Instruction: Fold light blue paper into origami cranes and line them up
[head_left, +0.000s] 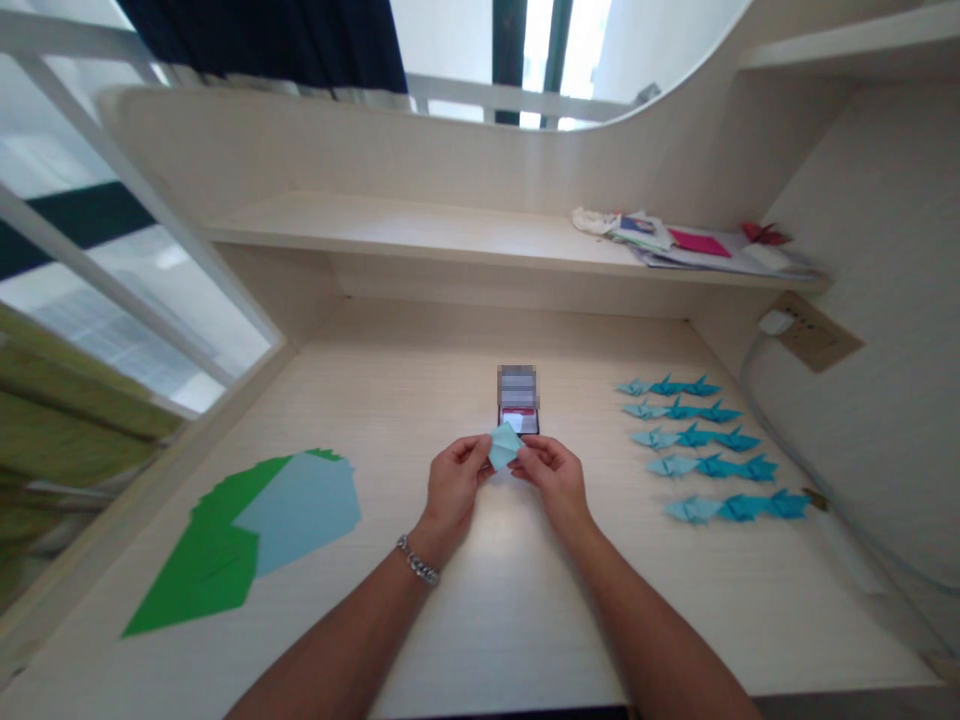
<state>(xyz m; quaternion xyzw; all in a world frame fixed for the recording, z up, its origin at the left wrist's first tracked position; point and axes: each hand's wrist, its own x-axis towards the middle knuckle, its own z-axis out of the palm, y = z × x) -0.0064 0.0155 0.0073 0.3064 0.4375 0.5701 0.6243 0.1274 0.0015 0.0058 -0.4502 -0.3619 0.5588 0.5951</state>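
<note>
A small folded piece of light blue origami paper (505, 446) is held up between both hands over the middle of the desk. My left hand (457, 482) pinches its left edge between thumb and fingers, a chain bracelet on the wrist. On the opposite side, my right hand (553, 478) grips the right edge in the same way. Just behind the paper lies a phone (518, 398) with its screen lit; the folded paper covers part of its near edge.
Rows of blue folded paper cranes (696, 437) stand at the right. Green sheets (199, 560) and light blue sheets (311, 510) lie fanned at the left. A shelf (420, 232) spans the back, with papers on its right end. A cable (780, 430) runs down the right wall.
</note>
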